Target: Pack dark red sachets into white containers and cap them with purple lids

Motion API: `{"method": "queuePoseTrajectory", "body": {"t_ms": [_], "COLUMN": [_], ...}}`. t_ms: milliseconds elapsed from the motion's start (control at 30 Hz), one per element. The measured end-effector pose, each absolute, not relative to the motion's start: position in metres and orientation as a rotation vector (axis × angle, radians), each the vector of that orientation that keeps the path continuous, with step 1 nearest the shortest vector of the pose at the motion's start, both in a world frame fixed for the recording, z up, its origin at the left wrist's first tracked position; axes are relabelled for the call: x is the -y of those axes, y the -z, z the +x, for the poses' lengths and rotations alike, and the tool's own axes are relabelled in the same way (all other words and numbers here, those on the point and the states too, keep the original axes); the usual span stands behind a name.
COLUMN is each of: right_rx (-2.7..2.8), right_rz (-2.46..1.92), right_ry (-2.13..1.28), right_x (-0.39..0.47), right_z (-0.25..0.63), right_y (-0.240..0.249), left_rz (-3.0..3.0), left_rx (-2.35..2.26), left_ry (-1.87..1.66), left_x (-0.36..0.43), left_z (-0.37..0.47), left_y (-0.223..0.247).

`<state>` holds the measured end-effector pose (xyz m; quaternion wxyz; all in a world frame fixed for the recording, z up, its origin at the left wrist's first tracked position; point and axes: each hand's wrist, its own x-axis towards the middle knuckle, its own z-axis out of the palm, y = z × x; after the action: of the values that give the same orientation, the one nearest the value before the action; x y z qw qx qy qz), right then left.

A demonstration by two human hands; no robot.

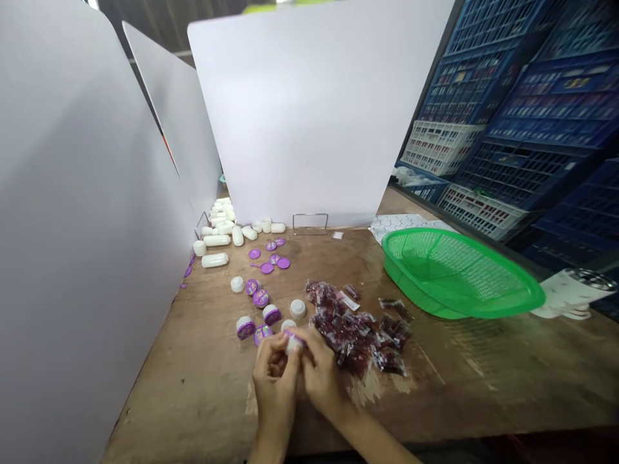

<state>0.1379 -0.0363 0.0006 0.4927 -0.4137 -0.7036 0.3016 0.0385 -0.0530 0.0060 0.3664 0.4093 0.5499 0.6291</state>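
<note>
Nearest the camera, two bare forearms reach in over the brown wooden table [203, 380], and both hands close together on one small white plastic cup with a purple edge [294, 341]: the left hand [275, 368] pinches it from one side, the right hand [316, 367] from the other, fingers narrow around it. Whether its purple part is fully seated cannot be told, so this piece seems midway. Just beyond the hands, five white cups with purple printed lids [245, 327] sit in a loose cluster and look done. Among and beside them, three plain white round cups [297, 308] show no purple and appear unfinished. Right of the hands lies a large heap of clear plastic packets of dark red contents [348, 328]. Farther out, several loose flat purple plastic lids [266, 267] and many stacked white cups [216, 240] suggest that much is left. Beyond the packets stands a green plastic mesh basket [534, 296].
</note>
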Motion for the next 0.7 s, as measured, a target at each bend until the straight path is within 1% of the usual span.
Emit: {"method": "queuePoseTrajectory", "body": {"t_ms": [100,200,267,367,467,533,600,700], "right_rx": [1.902,2.058,2.046,1.942,1.866,1.846,1.861,1.918], "right_rz": [-0.988,-1.036,-1.349,-1.640,-1.878,-1.996,-2.067,-2.090], "right_ry": [-0.705,-0.593,-0.527,-0.459,-0.380,-0.337,-0.305,-0.258], "right_x": [0.028,-0.021,-0.077,-0.173,-0.246,-0.273,-0.286,-0.290], "right_z": [0.139,0.157,0.176,0.206,0.232,0.246,0.257,0.264], "right_y": [0.002,-0.010,-0.023,-0.035,-0.029,-0.020,-0.010,0.002], "left_rz": [1.142,1.580,1.857,2.165,2.358,2.364,2.297,2.121], "left_rx": [-1.491,-1.645,-1.705,-1.736,-1.738,-1.760,-1.847,-2.114], "left_ry": [-1.541,-1.425,-1.312,-1.146,-1.062,-1.061,-1.018,-0.770], "left_x": [0.050,0.042,0.039,0.038,0.030,0.010,-0.026,-0.101], "left_z": [0.024,0.010,0.007,0.009,0.003,-0.011,-0.031,-0.063], "left_y": [0.011,0.026,0.033,0.034,0.018,-0.001,-0.023,-0.051]}}
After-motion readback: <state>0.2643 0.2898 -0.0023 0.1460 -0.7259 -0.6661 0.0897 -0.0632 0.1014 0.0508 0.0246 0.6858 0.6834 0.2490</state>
